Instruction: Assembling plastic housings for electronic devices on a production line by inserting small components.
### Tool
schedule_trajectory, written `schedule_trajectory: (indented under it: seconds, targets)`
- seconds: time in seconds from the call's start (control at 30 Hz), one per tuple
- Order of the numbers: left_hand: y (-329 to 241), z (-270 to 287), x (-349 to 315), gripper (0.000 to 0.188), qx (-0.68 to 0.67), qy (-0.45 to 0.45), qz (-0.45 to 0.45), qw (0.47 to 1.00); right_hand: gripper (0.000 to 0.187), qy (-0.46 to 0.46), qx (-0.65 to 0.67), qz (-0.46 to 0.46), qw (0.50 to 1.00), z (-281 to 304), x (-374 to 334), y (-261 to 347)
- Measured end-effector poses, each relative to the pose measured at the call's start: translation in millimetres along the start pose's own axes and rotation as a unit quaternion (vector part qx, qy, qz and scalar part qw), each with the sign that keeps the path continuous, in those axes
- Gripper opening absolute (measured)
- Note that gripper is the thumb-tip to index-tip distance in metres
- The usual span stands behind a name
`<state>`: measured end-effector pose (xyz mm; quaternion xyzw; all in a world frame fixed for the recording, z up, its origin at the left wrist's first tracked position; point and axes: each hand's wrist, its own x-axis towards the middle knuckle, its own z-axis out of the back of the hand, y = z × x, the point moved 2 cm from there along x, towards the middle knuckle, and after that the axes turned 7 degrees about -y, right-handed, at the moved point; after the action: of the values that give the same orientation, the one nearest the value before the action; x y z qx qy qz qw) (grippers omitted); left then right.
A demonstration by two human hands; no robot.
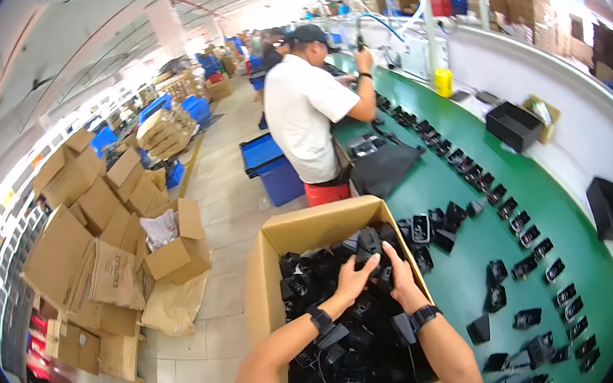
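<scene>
Left hand (352, 278) grips a black plastic part (370, 240), thumb and fingers closed on its near end. Right hand (404, 280) is at the part's right side, fingers bent; cannot tell if they grip it too. Part is over the far side of an open cardboard box (262, 292), above a heap of black pieces (312, 275) inside. Dark wrist devices (321, 320) on both wrists, with cables.

Right of box: green table (484, 238), a long curved line of black units (519, 221) along it, loose pieces nearer the box. Far right on the bench, black tray (513, 126) and yellow container (444, 82). Far side, co-worker (304, 112) in white shirt at the same table, blue bin (264, 155) to the left. Left side, stacked cartons (102, 206) on the floor
</scene>
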<state>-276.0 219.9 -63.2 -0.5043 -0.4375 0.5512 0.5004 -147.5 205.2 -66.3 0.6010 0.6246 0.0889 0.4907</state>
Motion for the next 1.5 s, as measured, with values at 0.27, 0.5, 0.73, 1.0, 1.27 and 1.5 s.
schedule_trajectory:
  seconds: [0.27, 0.5, 0.73, 1.0, 1.27, 1.5]
  targets:
    - [-54.1, 4.3, -36.9, 0.044, -0.017, 0.018, -0.161, 0.987, 0.041, 0.096, -0.058, 0.108, 0.988, -11.9, -84.7, 67.0]
    - [-100.2, -70.2, -50.1, 0.067, -0.086, 0.149, -0.263, 0.949, 0.036, 0.049, -0.027, 0.307, 0.950, 39.9, -118.9, 133.6]
    - [-76.9, -171.9, -83.9, 0.074, -0.082, 0.272, -0.291, 0.914, 0.051, -0.021, -0.072, 0.300, 0.951, 152.3, -156.0, 158.9]
    - [-55.7, -188.7, -97.1, 0.078, 0.214, 0.382, -0.423, 0.793, 0.055, -0.223, -0.476, 0.404, 0.749, 240.7, -191.8, 140.4]
    - [-49.8, -199.1, -120.4, 0.088, 0.190, 0.431, -0.415, 0.778, 0.060, -0.362, -0.564, 0.365, 0.646, 262.7, -219.2, 116.1]
    - [-42.9, -218.2, -136.4, 0.081, 0.180, 0.424, -0.459, 0.760, 0.057, -0.411, -0.579, 0.367, 0.601, 257.7, -241.4, 112.1]
